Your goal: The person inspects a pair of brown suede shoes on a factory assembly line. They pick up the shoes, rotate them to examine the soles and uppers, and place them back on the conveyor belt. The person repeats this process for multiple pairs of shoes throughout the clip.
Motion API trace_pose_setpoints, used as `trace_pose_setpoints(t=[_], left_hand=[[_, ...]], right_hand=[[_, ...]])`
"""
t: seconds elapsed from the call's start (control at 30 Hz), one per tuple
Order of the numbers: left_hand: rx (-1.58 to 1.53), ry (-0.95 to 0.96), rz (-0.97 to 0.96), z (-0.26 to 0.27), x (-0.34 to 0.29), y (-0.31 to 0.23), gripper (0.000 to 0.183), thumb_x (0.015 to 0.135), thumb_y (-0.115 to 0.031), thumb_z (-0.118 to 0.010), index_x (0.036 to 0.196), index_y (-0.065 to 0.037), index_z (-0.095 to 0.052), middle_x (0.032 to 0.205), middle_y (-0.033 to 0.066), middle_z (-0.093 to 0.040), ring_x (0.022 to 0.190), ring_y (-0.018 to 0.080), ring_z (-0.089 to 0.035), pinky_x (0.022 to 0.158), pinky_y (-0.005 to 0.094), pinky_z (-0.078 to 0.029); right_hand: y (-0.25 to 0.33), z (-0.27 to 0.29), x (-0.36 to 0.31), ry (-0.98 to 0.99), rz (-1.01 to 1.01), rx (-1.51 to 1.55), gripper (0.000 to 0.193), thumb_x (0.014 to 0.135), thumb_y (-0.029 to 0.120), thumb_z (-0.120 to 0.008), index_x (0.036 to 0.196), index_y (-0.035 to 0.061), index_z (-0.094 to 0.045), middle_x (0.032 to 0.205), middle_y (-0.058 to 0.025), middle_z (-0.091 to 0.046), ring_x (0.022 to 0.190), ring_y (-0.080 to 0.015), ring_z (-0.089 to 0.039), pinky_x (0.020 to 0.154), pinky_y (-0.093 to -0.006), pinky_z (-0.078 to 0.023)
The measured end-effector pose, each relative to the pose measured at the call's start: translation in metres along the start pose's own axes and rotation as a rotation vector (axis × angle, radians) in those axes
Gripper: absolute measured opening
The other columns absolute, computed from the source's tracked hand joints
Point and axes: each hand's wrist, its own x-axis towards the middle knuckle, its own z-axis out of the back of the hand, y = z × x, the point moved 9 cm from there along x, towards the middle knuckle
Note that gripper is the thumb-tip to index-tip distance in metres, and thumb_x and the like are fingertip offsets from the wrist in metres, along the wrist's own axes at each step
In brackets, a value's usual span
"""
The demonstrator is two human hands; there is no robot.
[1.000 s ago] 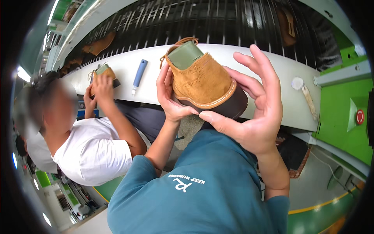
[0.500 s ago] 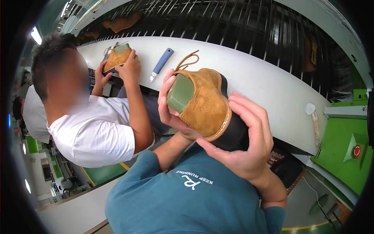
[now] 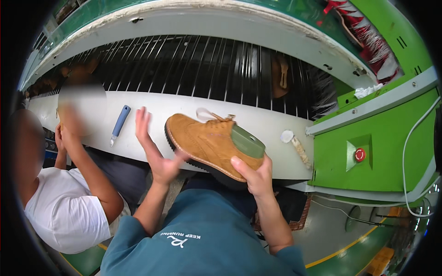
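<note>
A tan suede lace-up shoe (image 3: pixel 200 138) with a dark sole and pale welt stitching is held above the white worktop, toe to the left. A green shoe last (image 3: pixel 247 140) fills its opening. My right hand (image 3: pixel 258 174) grips the heel end, thumb on the upper near the last. Beside the toe, my left hand (image 3: pixel 159 158) is spread with its fingers apart, blurred at the thumb; whether the thumb touches the sole edge I cannot tell. Left of that hand, a blue-handled knife-like tool (image 3: pixel 121 120) lies on the white worktop (image 3: pixel 152 106).
A brush-like tool with a round white end (image 3: pixel 294 142) lies at the worktop's right. Behind runs a bed of metal rods (image 3: pixel 207 69) with a brown shoe (image 3: pixel 279 77) on it. A green machine housing (image 3: pixel 386 170) bears a red button (image 3: pixel 360 155). A co-worker in white (image 3: pixel 69 209) sits left.
The shoe has turned from heel facing me to lying sideways, toe left. My left hand has let go of it, while my right hand has shifted to its heel. The view has swung right.
</note>
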Motion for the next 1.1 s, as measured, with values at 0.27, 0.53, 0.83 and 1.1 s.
trace_pose_setpoints(t=[0.27, 0.53, 0.83, 1.1], left_hand=[[-1.082, 0.266, 0.396, -0.099, 0.076, 0.018, 0.06, 0.101, -0.015, -0.078, 0.15, 0.008, -0.053, 0.139, 0.0189, -0.071, 0.127, 0.0216, -0.069, 0.112, 0.0359, -0.053], [-1.011, 0.53, 0.293, -0.113, 0.094, -0.049, 0.066, 0.087, -0.018, -0.094, 0.141, 0.002, -0.062, 0.122, 0.0128, -0.076, 0.112, 0.0178, -0.073, 0.102, 0.0325, -0.058], [-0.962, 0.522, 0.234, -0.114, 0.094, -0.054, 0.056, 0.089, -0.019, -0.091, 0.138, -0.002, -0.07, 0.117, 0.008, -0.077, 0.11, 0.0148, -0.071, 0.101, 0.0322, -0.057], [-0.82, 0.549, 0.068, -0.112, 0.101, -0.065, 0.055, 0.093, -0.025, -0.087, 0.139, -0.002, -0.068, 0.11, 0.0076, -0.077, 0.105, 0.0156, -0.073, 0.098, 0.0328, -0.058]], right_hand=[[0.009, -0.021, -0.029, -0.02, 0.739, -0.584, 0.093, 0.083, 0.012, -0.09, 0.16, -0.0056, -0.041, 0.16, -0.0345, -0.048, 0.143, -0.047, -0.056, 0.117, -0.0491, -0.047], [-0.023, -0.023, -0.057, -0.075, 0.805, -0.735, 0.11, 0.088, 0.021, -0.09, 0.169, -0.0023, -0.021, 0.164, -0.0396, -0.037, 0.149, -0.0535, -0.047, 0.12, -0.056, -0.044], [-0.055, -0.006, -0.055, -0.073, 0.67, -0.577, 0.105, 0.093, 0.024, -0.086, 0.171, 0.0008, -0.02, 0.161, -0.0403, -0.039, 0.147, -0.0546, -0.049, 0.116, -0.0567, -0.049], [-0.051, -0.01, -0.055, -0.082, 0.488, -0.676, 0.092, 0.09, 0.029, -0.086, 0.16, -0.0058, -0.038, 0.159, -0.0329, -0.044, 0.14, -0.0493, -0.053, 0.115, -0.0543, -0.044]])
